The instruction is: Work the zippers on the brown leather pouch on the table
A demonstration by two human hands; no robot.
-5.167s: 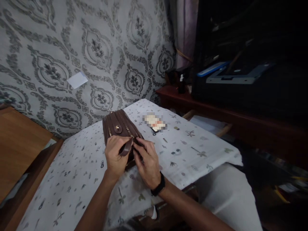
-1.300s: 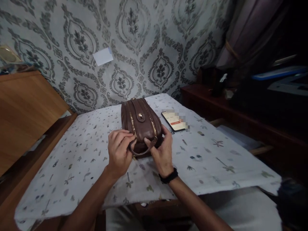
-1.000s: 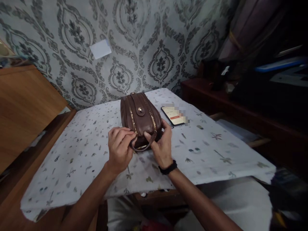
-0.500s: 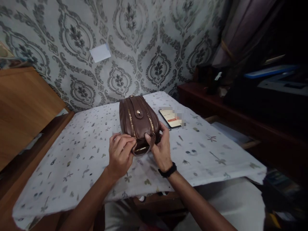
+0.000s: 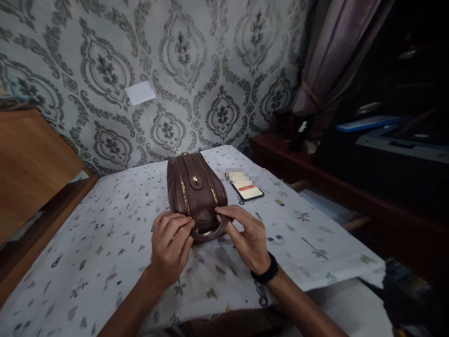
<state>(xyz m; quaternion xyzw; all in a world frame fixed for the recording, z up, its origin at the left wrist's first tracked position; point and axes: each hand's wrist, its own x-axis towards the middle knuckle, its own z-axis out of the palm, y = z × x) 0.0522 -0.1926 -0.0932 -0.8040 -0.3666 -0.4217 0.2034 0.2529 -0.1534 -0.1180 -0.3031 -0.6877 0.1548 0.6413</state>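
A brown leather bag with gold zips and a round gold clasp lies on the patterned white cloth. Its loop handle curves at the near end. My left hand is closed at the bag's near left corner, fingertips pinching by the handle's left base; the exact part under them is hidden. My right hand, with a black band on the wrist, pinches the handle's right side between thumb and fingers. A phone with a lit screen lies right of the bag.
Behind the table is a patterned wall with a white paper on it. A wooden panel rises at the left. On the right are a dark red shelf, an open drawer with papers and a curtain.
My right hand has shifted from the bag's right side to its handle, fingers now over the top corner. My left hand stays at the left corner. The view has tilted slightly.
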